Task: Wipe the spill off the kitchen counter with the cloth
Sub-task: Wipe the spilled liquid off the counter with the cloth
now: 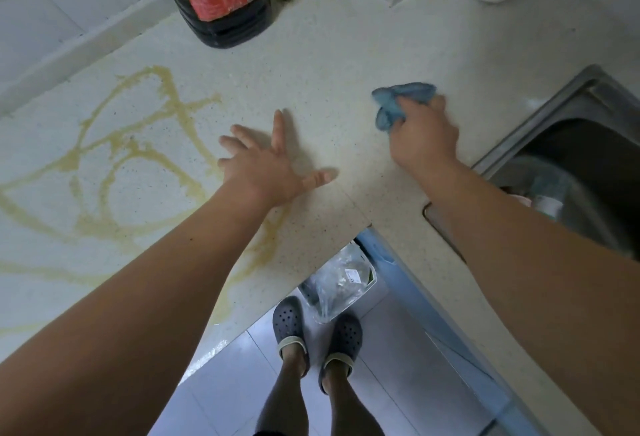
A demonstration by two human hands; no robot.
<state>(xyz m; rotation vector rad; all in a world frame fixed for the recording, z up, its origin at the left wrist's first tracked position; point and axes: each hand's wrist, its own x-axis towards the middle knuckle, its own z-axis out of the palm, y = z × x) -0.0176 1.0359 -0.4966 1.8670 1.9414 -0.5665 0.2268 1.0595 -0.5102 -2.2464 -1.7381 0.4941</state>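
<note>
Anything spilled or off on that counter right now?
Yes: a yellowish-brown spill runs in looping streaks over the left of the counter, reaching its front edge. The cloth, bunched in the right hand, sits on clean counter well to the right of it. The left hand lies flat beside the streaks.

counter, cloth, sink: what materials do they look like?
Counter: speckled pale stone or composite, dull sheen. Cloth: soft blue fabric, maybe microfibre, bunched in the right hand. Sink: brushed grey metal, likely stainless.
</note>
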